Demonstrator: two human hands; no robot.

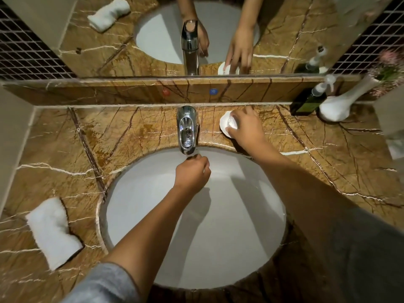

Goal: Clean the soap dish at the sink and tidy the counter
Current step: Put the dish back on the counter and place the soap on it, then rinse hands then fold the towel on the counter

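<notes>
The right hand (244, 127) has its fingers (235, 125) curled down over the white soap dish (225, 125), which sits on the worktop (109, 138) just right of the faucet (187, 130). The left hand (193, 171) hangs loosely closed over the sink (262, 215), holding nothing visible. The dish looks rigid, glazed, probably slippery and breakable; gripping its rim seems safest. Its long axis cannot be told, being half hidden.

sleeves (105, 285): grey, short | forearms: bare | hands: bare, no gloves
</notes>
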